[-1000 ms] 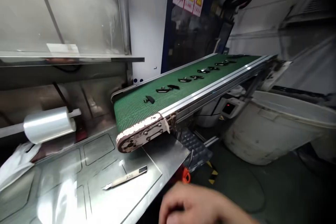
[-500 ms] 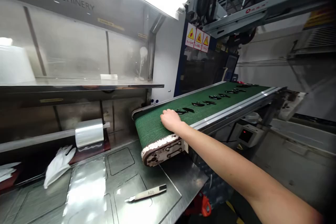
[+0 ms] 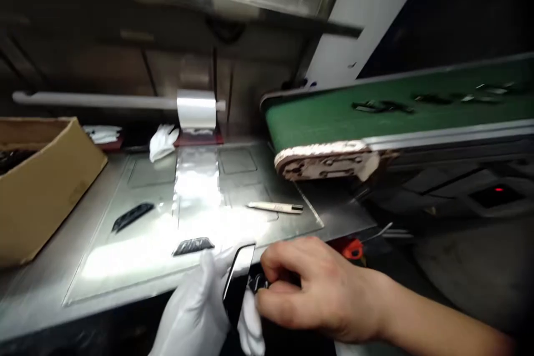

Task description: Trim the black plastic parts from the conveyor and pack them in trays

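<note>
My left hand (image 3: 196,311), in a white glove, is closed around a glossy black plastic part (image 3: 240,278) at the bottom middle. Just right of it, my bare right hand (image 3: 321,289) has its fingers curled on a small shiny black piece (image 3: 258,282), mostly hidden by the fingers. I cannot tell whether this piece is joined to the part in the glove. One wrapped-looking black part (image 3: 194,246) lies on the table near the glove, and a second black part (image 3: 132,217) rests farther left.
A cream-handled knife (image 3: 275,208) lies on the metal table (image 3: 346,217). Behind it stand a film roll (image 3: 196,110) and a white glove (image 3: 163,142). At left is a cardboard box (image 3: 54,194). A green conveyor belt (image 3: 317,117) with several black parts projects from the right.
My right hand has come back from the conveyor to the front of the table. The view has swung down and left, bringing my gloved left hand with the black part into sight.
</note>
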Available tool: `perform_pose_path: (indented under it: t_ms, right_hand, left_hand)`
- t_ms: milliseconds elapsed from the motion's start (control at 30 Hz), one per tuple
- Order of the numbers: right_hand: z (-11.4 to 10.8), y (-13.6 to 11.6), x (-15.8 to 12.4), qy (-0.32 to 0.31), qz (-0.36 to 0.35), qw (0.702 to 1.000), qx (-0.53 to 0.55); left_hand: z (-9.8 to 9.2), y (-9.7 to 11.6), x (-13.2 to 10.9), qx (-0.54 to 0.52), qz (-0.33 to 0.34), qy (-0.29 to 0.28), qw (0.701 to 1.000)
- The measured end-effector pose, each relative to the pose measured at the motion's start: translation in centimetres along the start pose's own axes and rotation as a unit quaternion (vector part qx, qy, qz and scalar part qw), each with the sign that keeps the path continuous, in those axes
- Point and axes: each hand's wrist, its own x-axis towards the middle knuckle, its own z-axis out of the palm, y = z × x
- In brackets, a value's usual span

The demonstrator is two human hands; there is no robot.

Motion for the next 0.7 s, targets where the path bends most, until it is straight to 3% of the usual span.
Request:
perform_pose_path:
  t_ms: [100,167,300,433,500,567,633,700]
  right_hand:
    - [1.4,0.5,-1.1,-0.034,0.022,0.998,0.037]
    - [1.7,0.9,-1.8,-0.037,-0.011,0.999,0.016]
    - [2.3,1.2,-3.7,-0.021,-0.073,0.997,0.02]
    - [4.5,1.1,-5.5,0.076,-0.03,0.984,0.159]
    - [5.8,0.7,-5.9,0.135,0.029,0.955,0.263]
    - [7.0,0.0,-6.1,0.176,0.123,0.9,0.379]
    - [7.8,-0.7,-5.9,0.181,0.209,0.841,0.466]
    - [8.2,-1.3,-5.5,0.166,0.258,0.809,0.501]
  left_hand:
    - [0.2,-2.8,0.1,-0.154,-0.068,-0.078,0.983]
    - [0.4,-4.5,-0.3,-0.21,-0.072,-0.099,0.97]
    - [1.5,-7.2,-1.5,-0.302,-0.049,-0.062,0.95]
    - [2.3,-8.8,-2.0,-0.361,-0.04,-0.06,0.93]
    - [2.4,-8.9,-2.0,-0.365,-0.049,-0.055,0.928]
    - [2.3,-8.8,-2.1,-0.36,-0.07,-0.038,0.93]
    - [2.0,-8.6,-2.2,-0.352,-0.093,-0.026,0.931]
    - [1.8,-8.6,-2.3,-0.35,-0.106,-0.012,0.93]
